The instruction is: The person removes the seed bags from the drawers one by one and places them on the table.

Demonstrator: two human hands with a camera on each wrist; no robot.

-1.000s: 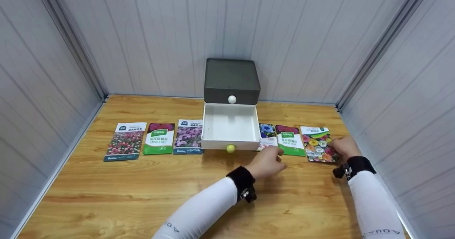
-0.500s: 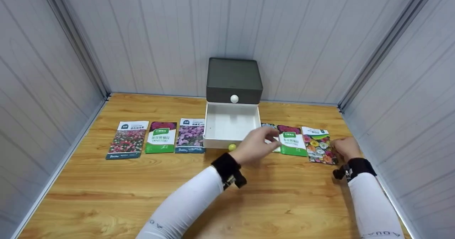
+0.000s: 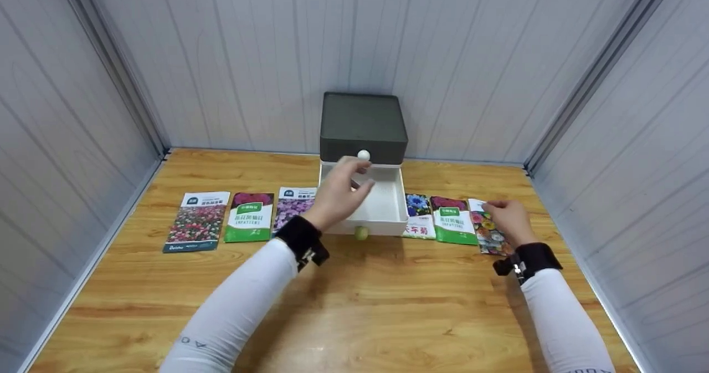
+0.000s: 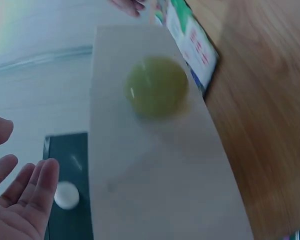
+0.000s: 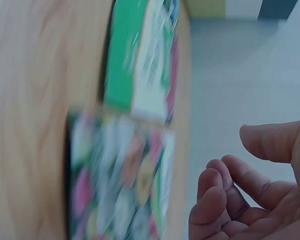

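Note:
Above the pulled-out white drawer [image 3: 391,204] hovers my left hand [image 3: 339,191], its thumb and fingers apart and holding nothing. Its fingers [image 4: 42,192] look fairly straight in the left wrist view, near the white knob [image 4: 66,195] of the dark upper drawer. My right hand [image 3: 512,220] is over the rightmost flower seed packet [image 3: 490,241], covering part of it. In the right wrist view the fingers [image 5: 210,200] are loosely bent, with a gap to the thumb and nothing between. That packet [image 5: 122,180] lies beside the hand, blurred.
A dark grey drawer box [image 3: 363,119] stands against the back wall. Its drawer has a yellow-green knob [image 3: 361,233]. Left of it lie packets with red flowers [image 3: 198,223], green print [image 3: 249,218] and purple flowers [image 3: 288,207]; right, a blue-flower packet [image 3: 418,218] and another green one [image 3: 454,220].
My left hand has moved left and up, from the packets right of the drawer to above it. The right hand has shifted from the last packet's right edge to over it.

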